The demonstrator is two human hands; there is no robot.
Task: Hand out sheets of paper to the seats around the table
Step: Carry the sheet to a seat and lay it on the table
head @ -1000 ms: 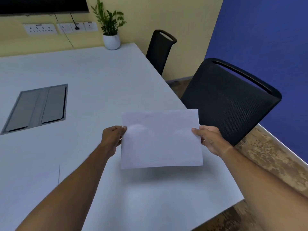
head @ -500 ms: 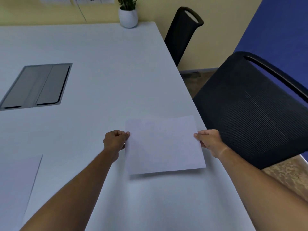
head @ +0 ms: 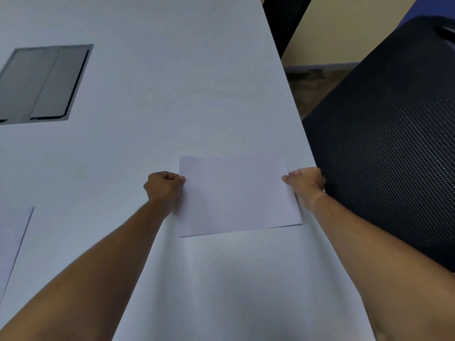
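Observation:
A blank white sheet of paper (head: 236, 195) lies nearly flat on the white table (head: 172, 99), close to its right edge. My left hand (head: 164, 187) pinches the sheet's left edge and my right hand (head: 305, 184) pinches its right edge. The sheet sits in front of a black mesh chair (head: 389, 143) that stands right beside the table. A second sheet (head: 12, 242) lies on the table at the far left, partly cut off by the frame.
A grey metal cable hatch (head: 41, 82) is set into the table at the upper left. A second black chair (head: 283, 18) stands farther along the right side. Beyond the table edge there is patterned floor (head: 307, 89) and a yellow wall.
The sheet has come down from mid-air until it rests low on the table by the chair. The view has tilted downward and moved closer; the plant and wall sockets have left the frame.

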